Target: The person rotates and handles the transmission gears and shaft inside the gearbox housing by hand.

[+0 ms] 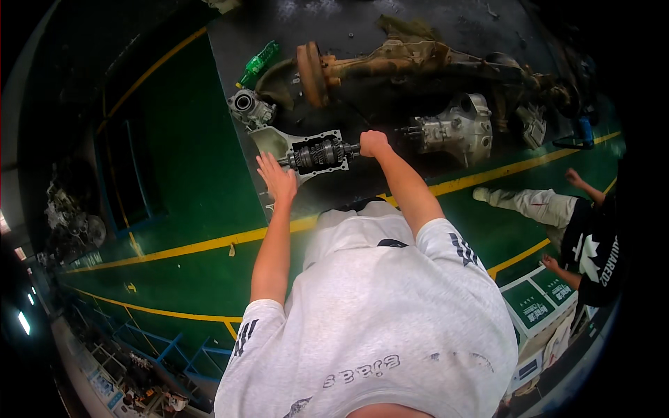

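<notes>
The right hand's (375,143) grip wraps the gear shaft's (322,153) end and the left hand's (279,182) spreads over the metal case (270,143), so level, even handling seems wisest.

Your right hand (374,143) is gripping and hiding the right end of the gear shaft (320,155), just outside the right wall of the open housing (273,142). Your left hand (280,184) is covering part of the housing's near left wall. Beyond the housing and rightward, the rusty axle (390,65) is losing its far end in shadow. A tiny object (350,35) beyond the housing is looking too small to identify. Well left of the housing, a heap of parts (70,217) is blurring into gloom. Well right of it, a co-worker (589,240) is being cut off by the dark rim.
</notes>
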Available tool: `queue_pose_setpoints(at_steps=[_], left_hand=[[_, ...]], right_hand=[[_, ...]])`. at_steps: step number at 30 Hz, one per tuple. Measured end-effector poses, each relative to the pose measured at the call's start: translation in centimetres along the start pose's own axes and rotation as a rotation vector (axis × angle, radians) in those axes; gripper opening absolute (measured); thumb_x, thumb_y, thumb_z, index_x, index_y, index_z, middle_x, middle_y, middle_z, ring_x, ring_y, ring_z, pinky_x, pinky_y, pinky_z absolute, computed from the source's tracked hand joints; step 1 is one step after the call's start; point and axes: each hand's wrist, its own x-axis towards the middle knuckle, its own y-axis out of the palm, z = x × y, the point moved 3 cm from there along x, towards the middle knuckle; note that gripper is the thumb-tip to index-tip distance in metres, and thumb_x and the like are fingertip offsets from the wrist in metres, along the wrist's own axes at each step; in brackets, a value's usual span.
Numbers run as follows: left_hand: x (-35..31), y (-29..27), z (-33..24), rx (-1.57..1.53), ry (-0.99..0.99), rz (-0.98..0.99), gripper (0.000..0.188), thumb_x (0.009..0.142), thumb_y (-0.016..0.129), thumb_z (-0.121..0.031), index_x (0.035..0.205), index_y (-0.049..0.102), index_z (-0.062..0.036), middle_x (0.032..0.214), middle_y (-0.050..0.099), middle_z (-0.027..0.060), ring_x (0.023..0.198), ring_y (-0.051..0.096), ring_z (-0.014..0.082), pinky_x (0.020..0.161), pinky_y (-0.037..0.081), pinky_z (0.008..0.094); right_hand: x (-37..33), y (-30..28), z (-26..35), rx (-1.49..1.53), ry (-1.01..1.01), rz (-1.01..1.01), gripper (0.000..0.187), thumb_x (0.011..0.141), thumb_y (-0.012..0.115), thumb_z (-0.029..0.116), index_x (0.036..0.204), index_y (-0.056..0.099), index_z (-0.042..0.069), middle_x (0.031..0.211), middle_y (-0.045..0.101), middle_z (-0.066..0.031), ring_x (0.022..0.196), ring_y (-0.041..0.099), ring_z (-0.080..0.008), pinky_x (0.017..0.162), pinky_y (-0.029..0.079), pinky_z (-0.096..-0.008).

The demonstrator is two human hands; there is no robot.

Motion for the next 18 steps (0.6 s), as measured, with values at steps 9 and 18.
queue_pose_setpoints(at_steps=[9, 18], left_hand=[[0.5, 0.6, -4.5, -0.09, 0.214, 0.095, 0.071, 0.073, 0.074, -0.034, 0.137, 0.045, -0.0242, 0.151, 0.026, 0.0082, 0.136, 0.025, 0.0351, 0.107, 0.012, 0.0639], [1.0, 0.6, -3.3, -0.208, 0.19, 0.169, 0.069, 0.065, 0.081, -0.024, 0.128, 0.052, -0.0189, 0.148, 0.032, 0.0087, 0.133, 0.035, 0.0292, 0.106, 0.019, 0.0586]], right_hand=[[-2.1, 0.3, 0.5, 0.143, -0.053, -0.075, 0.034, 0.068, 0.063, 0.013, 0.101, 0.064, 0.006, 0.102, 0.067, -0.0147, 0.102, 0.061, -0.0316, 0.086, 0.047, -0.0437], [-7.6, -2.3, 7.0, 0.393, -0.472, -0.545, 0.062, 0.066, 0.076, 0.02, 0.122, 0.051, 0.006, 0.134, 0.045, -0.013, 0.125, 0.04, -0.0313, 0.098, 0.038, -0.0435]])
